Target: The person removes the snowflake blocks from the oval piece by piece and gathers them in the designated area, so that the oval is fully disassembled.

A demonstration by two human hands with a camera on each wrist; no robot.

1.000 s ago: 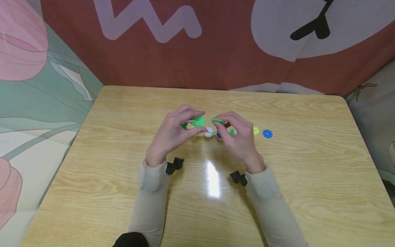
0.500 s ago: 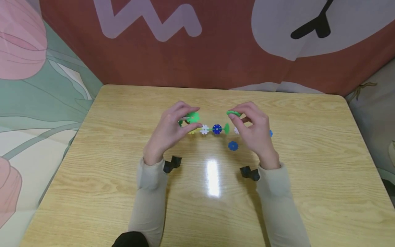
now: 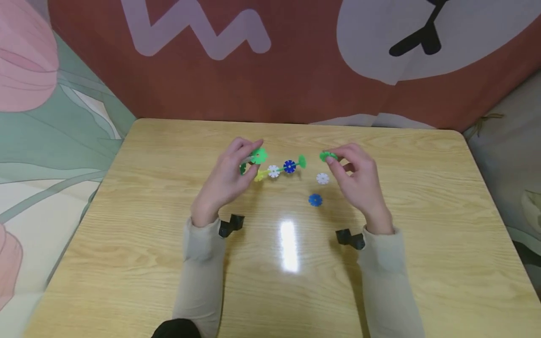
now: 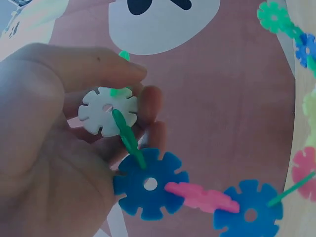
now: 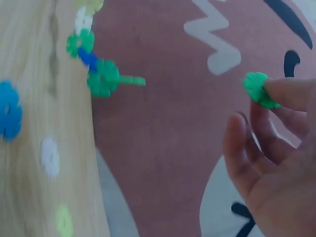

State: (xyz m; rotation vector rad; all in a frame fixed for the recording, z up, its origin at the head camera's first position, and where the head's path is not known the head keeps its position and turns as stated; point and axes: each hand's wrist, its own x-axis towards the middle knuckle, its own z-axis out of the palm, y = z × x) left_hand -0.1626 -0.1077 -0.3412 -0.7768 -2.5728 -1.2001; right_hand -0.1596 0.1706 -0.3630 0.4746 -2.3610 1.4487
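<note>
My left hand [image 3: 224, 180] holds a chain of notched plastic snowflake discs [image 3: 289, 166] between thumb and fingers. In the left wrist view the grip is at a white disc [image 4: 94, 116] and a green one beside it, partly behind the fingers. From there the chain runs on through blue discs [image 4: 131, 200] and a pink disc [image 4: 202, 197]. Its far end, a green disc [image 3: 302, 162], points toward my right hand [image 3: 359, 180]. That hand pinches a separate green snowflake disc [image 5: 256, 88] between thumb and fingertips, apart from the chain.
On the wooden table [image 3: 270, 291] lie a loose white disc [image 3: 323, 178] and a blue disc [image 3: 315, 200]. A yellow-green disc [image 5: 64, 220] shows in the right wrist view. Behind the table's back edge hangs a reddish-brown printed cloth [image 3: 296, 89].
My right hand has drawn away to the right with the green disc, uncovering the chain's end and the loose discs. My left hand has shifted slightly left, and the chain's free end has swung toward the back.
</note>
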